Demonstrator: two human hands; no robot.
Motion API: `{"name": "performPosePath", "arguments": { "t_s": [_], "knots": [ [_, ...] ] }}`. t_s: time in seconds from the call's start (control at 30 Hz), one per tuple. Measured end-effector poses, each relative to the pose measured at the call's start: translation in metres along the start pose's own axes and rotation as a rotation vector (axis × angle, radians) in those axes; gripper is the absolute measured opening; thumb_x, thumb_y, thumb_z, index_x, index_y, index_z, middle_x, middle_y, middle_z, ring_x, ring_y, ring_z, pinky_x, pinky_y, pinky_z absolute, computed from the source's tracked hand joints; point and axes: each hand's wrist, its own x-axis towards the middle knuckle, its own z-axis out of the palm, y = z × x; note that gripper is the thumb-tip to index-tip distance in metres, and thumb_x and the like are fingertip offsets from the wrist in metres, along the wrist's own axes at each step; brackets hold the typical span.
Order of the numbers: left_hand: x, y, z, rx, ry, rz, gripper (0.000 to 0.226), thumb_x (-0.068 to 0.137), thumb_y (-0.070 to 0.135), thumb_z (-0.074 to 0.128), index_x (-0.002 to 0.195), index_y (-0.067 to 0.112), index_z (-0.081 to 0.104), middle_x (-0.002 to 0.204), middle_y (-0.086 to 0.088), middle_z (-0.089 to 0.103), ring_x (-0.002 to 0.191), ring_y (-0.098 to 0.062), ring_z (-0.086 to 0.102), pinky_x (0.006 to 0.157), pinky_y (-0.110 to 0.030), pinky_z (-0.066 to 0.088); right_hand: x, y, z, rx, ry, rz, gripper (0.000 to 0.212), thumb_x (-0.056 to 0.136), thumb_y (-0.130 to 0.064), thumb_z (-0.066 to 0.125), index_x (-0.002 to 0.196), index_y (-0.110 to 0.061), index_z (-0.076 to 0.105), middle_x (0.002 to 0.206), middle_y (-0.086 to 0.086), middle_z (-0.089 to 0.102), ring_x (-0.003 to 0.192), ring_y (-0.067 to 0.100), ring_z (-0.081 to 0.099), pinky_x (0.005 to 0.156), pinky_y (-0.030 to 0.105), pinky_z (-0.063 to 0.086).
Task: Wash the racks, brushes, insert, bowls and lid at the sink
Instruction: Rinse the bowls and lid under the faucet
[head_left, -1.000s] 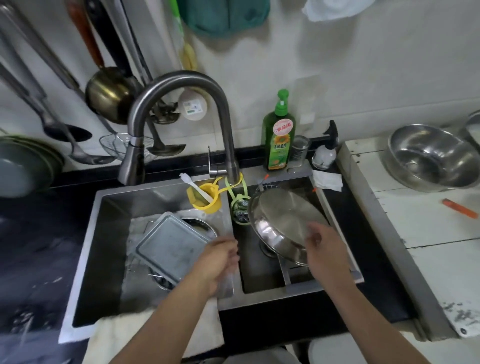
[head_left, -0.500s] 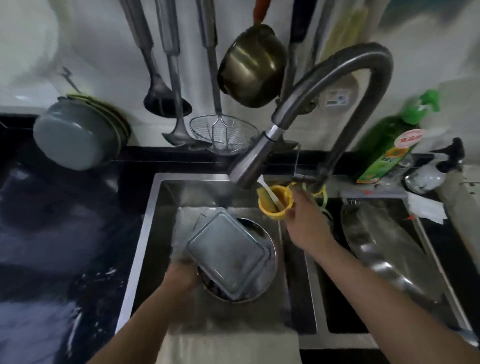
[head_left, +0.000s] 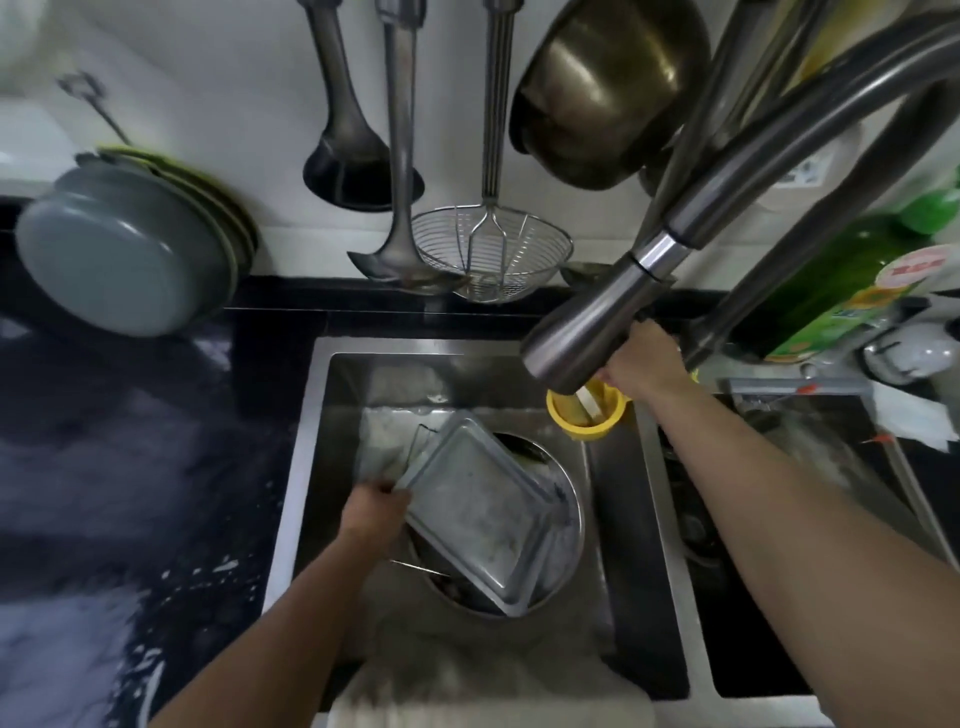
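A rectangular steel tray (head_left: 478, 514) lies tilted on a round steel bowl (head_left: 569, 540) in the left basin of the sink (head_left: 306, 467). Thin wires of a rack (head_left: 415, 566) show under them. My left hand (head_left: 374, 512) grips the tray's left edge. My right hand (head_left: 641, 364) reaches to the faucet's base behind the spray head (head_left: 587, 332), its fingers curled at the handle and partly hidden. Just under it hangs a yellow cup (head_left: 587, 418) holding a white brush handle. A large steel pan (head_left: 810, 457) lies blurred in the right basin.
Ladles, a wire skimmer (head_left: 488, 254) and a brass pot (head_left: 608, 88) hang on the wall above the sink. Grey plates (head_left: 130, 249) lean at the far left on the wet black counter (head_left: 130, 467). A green soap bottle (head_left: 831, 291) stands at the right. A white cloth (head_left: 488, 691) drapes the front edge.
My right hand left the pan in the right basin and moved up to the faucet's base. My left hand shifted to the tray's left edge. The view swung left and closer.
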Motion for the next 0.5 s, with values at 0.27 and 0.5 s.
{"name": "performPosePath", "arguments": {
  "t_s": [0.27, 0.5],
  "knots": [
    [-0.068, 0.021, -0.007, -0.145, -0.005, 0.024, 0.009, 0.094, 0.023, 0.072, 0.092, 0.017, 0.079, 0.084, -0.014, 0.078, 0.085, -0.038, 0.076, 0.081, -0.053, 0.063, -0.115, -0.016, -0.045, 0.331, -0.204, -0.221, 0.076, 0.095, -0.009, 0.064, 0.156, -0.036, 0.028, 0.145, -0.016, 0.048, 0.125, -0.009, 0.049, 0.103, 0.014, 0.041],
    [-0.085, 0.041, -0.007, -0.117, 0.022, 0.033, 0.014, 0.093, 0.004, 0.069, 0.092, 0.017, 0.066, 0.091, -0.010, 0.073, 0.081, -0.028, 0.073, 0.078, -0.041, 0.063, -0.179, -0.087, -0.081, 0.823, -0.178, -0.439, 0.035, 0.095, -0.022, 0.067, 0.130, -0.022, 0.059, 0.120, -0.002, 0.068, 0.115, 0.011, 0.064, 0.107, 0.045, 0.049]
  ]
}}
